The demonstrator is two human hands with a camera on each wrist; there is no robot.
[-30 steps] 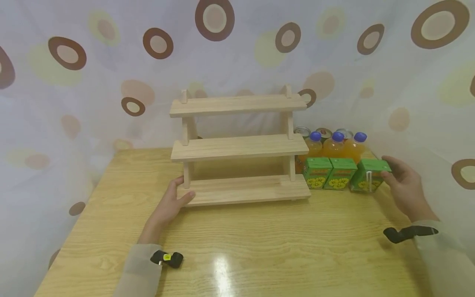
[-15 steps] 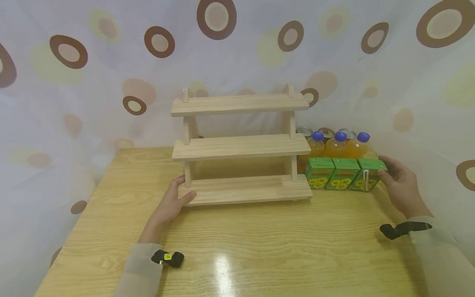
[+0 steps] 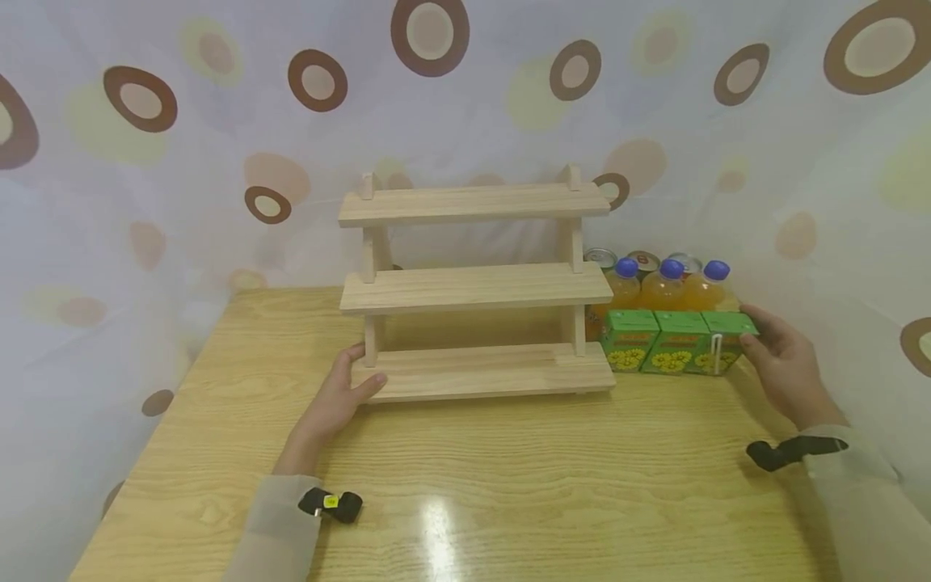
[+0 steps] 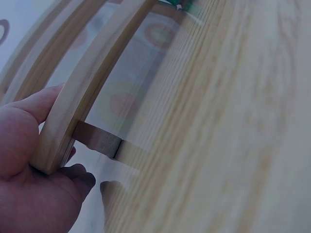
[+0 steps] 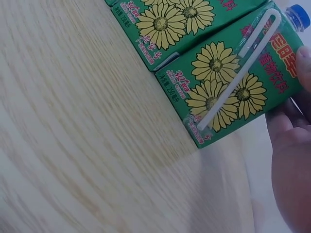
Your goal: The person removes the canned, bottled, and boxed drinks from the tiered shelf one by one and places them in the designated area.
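A three-tier wooden display shelf (image 3: 476,287) stands on the table. My left hand (image 3: 340,398) grips the left end of its bottom board (image 4: 92,73), thumb on top and fingers around the edge and underneath. To the right of the shelf, several green drink cartons with yellow flowers stand in a row, including a left carton (image 3: 631,338) and a middle carton (image 3: 678,341). My right hand (image 3: 784,364) holds the rightmost carton (image 5: 228,82), which has a white straw (image 5: 238,73) on its front. This carton touches the middle one. Some right fingers are hidden behind it.
Behind the cartons stand bottles of orange drink (image 3: 662,289) with blue caps, and behind those several cans (image 3: 643,260). A spotted curtain (image 3: 465,121) hangs at the back and sides. The wooden table (image 3: 509,477) extends in front of the shelf.
The rightmost carton has moved left with my right hand, closing the gap to the middle carton. My left hand has stayed on the shelf; the head view has shifted slightly.
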